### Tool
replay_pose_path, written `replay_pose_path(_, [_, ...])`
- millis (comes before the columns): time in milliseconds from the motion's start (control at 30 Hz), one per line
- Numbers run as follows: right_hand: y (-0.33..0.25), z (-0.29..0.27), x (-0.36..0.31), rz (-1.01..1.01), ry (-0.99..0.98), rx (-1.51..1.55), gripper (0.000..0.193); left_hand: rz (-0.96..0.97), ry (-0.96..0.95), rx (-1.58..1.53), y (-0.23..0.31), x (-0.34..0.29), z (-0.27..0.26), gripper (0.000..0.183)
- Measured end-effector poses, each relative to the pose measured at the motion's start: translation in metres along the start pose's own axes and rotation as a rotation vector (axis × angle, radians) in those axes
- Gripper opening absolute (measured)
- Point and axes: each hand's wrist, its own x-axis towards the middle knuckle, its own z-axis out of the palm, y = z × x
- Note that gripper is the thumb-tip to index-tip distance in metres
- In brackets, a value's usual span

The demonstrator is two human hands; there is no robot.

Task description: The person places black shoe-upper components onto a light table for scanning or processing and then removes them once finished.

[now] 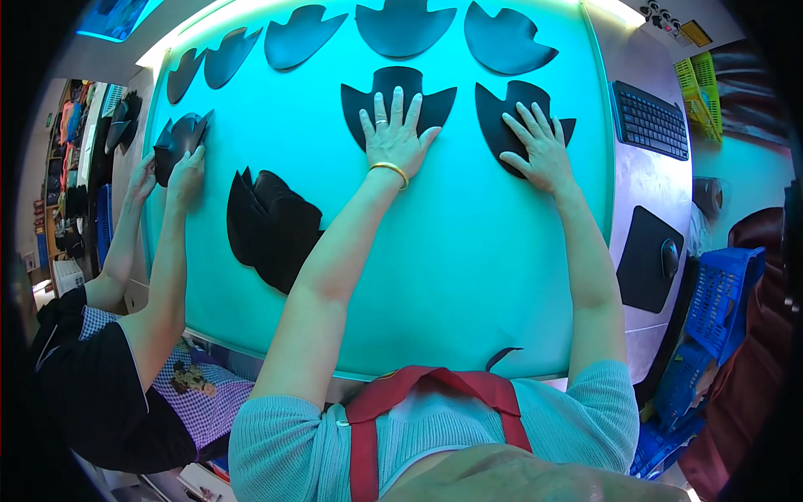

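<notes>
My left hand (397, 142) lies flat with its fingers spread on a black cut piece (437, 107), which looks like leather. This piece has a raised tab and two pointed wings. Further right, my right hand (539, 155) rests palm down on a similar black piece (492, 125), fingers spread and covering its middle. Both pieces lie on the lit turquoise tabletop (468, 276). Left of my left forearm is an overlapping pile of black cut pieces (272, 222), partly hidden by the arm.
Several similar pieces (305, 40) line the far side. At the left, a co-worker's hands (188, 171) hold a bent black piece (178, 144). On the right ledge are a keyboard (652, 121) and a mouse (669, 257) on a pad. Blue baskets (723, 297) stand beyond.
</notes>
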Motion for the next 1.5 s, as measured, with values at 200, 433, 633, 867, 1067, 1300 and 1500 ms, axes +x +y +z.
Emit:
replay_pose_path(200, [-0.015, -0.007, 0.005, -0.013, 0.115, 0.09, 0.078, 0.068, 0.277, -0.229, -0.064, -0.037, -0.025, 0.062])
replay_pose_path(433, [-0.339, -0.017, -0.007, -0.473, 0.072, 0.797, 0.069, -0.327, 0.643, -0.152, -0.272, -0.215, -0.032, 0.033])
replay_pose_path(633, [-0.381, 0.022, -0.048, -0.488, -0.038, 0.408, 0.078, -0.052, 0.256, 0.077, -0.222, -0.26, -0.032, 0.061])
replay_pose_path(867, [-0.173, -0.035, -0.16, -0.1, -0.301, 0.138, 0.072, 0.253, -0.043, -0.002, -0.129, -0.272, -0.018, 0.07])
replay_pose_path(1067, [-0.077, -0.032, -0.186, 0.025, -0.266, 0.051, 0.075, 0.357, 0.053, -0.105, -0.021, -0.226, -0.001, 0.068])
replay_pose_path(1300, [-0.043, -0.04, -0.178, -0.141, -0.236, 0.085, 0.071, 0.172, 0.018, -0.025, 0.006, -0.214, 0.002, 0.077])
replay_pose_path(1500, [-0.042, -0.048, -0.164, -0.251, -0.275, 0.096, 0.076, 0.094, 0.061, -0.105, 0.004, -0.216, 0.002, 0.078])
